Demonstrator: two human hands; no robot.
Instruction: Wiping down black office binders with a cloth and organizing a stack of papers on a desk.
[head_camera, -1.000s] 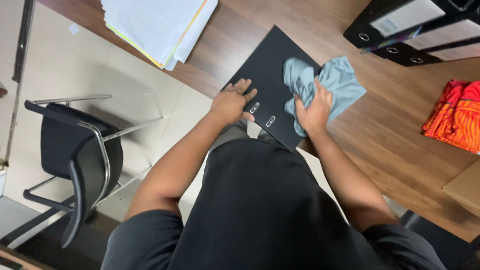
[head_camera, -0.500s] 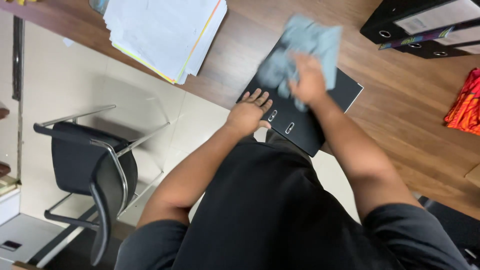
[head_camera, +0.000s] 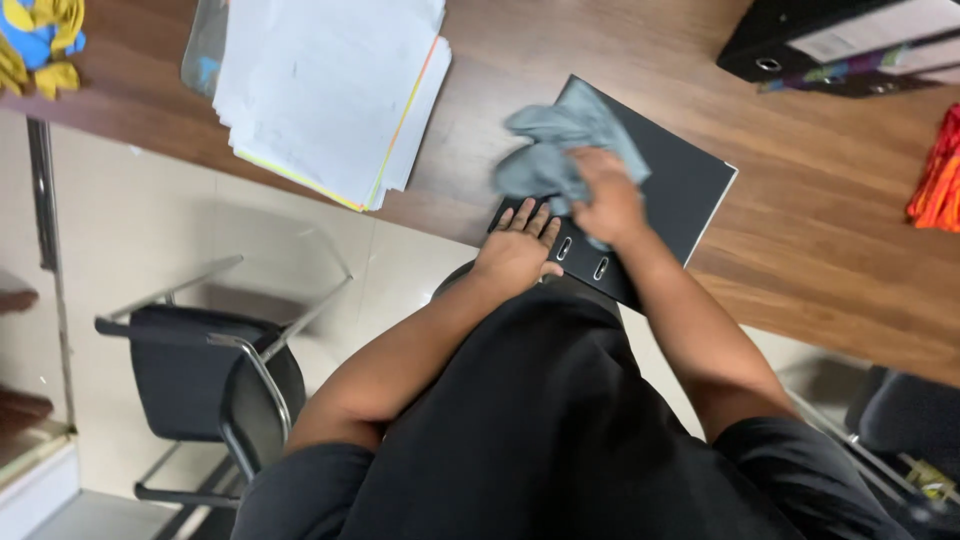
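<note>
A black ring binder (head_camera: 680, 190) lies flat on the brown wooden desk (head_camera: 830, 260), its near end hanging over the desk edge. My left hand (head_camera: 518, 252) rests flat on the binder's near left corner, fingers spread. My right hand (head_camera: 606, 200) grips a crumpled grey cloth (head_camera: 555, 150) and presses it on the binder's left part, just beyond my left hand.
A thick stack of white papers (head_camera: 325, 85) lies on the desk to the left. Black binders (head_camera: 840, 45) stand at the far right, an orange-red cloth (head_camera: 940, 175) beside them. A black chair (head_camera: 215, 375) stands on the floor to the left, another chair (head_camera: 905, 420) at right.
My right hand swept the grey cloth from the binder's right side to its far end, then back to the near left part. My left hand stayed on the corner.
</note>
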